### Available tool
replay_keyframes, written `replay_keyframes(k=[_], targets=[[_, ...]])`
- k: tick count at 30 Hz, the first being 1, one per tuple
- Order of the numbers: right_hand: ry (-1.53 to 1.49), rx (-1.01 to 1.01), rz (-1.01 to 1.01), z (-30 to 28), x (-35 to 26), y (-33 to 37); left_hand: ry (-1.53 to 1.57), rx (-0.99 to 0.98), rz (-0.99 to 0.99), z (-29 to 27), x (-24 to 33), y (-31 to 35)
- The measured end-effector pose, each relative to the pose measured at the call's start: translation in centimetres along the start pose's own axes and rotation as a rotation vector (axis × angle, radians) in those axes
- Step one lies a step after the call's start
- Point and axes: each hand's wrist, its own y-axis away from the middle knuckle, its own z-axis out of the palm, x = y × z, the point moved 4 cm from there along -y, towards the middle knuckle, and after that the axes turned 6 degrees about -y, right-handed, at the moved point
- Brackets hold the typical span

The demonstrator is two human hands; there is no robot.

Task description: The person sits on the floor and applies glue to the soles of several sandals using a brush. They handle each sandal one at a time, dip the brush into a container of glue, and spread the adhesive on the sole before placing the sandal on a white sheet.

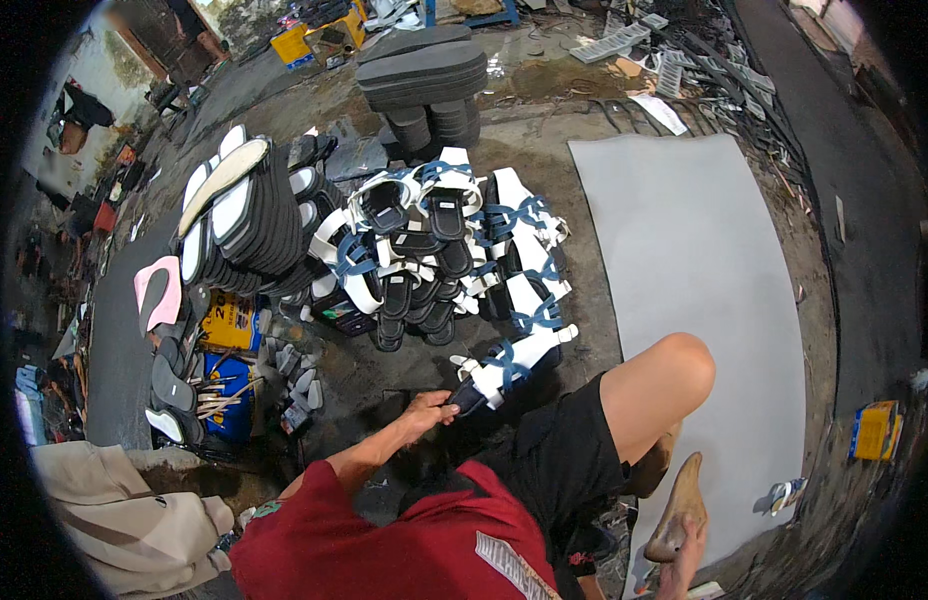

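My left hand [424,415] is closed on the dark end of a sandal [502,368] with white and blue straps, low in front of me. Off to the right, my right hand [690,545] grips a brown wooden shoe last [678,508], its narrow end pointing up. Beyond my left hand lies a heap of similar sandals [449,215], black insoled with white and blue straps. More of them run in a row [529,255] along the heap's right side, down toward the sandal I hold.
Stacked soles [249,225] stand at the left, more soles [424,75] at the back. A pink cutout [162,290] and a blue box of sticks [229,415] lie left. A grey sheet [699,250] covers the right floor, bearing a small strapped piece [787,494]. A yellow box [876,431] sits far right.
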Motion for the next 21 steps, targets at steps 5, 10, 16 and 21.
replay_keyframes(k=[5,10,16,21], targets=[[0.036,-0.007,0.025,0.1,1.4,-2.2,-0.907,0.318,0.029,-1.9,0.1,-2.2],[0.063,0.023,-0.019,2.5,0.1,0.2,-0.649,0.734,0.484,-0.4,16.1,0.1],[0.029,0.109,0.038,2.2,0.4,1.6,0.948,0.384,0.441,0.7,26.3,-4.7],[-0.021,0.052,-0.005,0.2,1.6,1.6,1.251,0.501,0.576,-1.3,26.8,-8.9]])
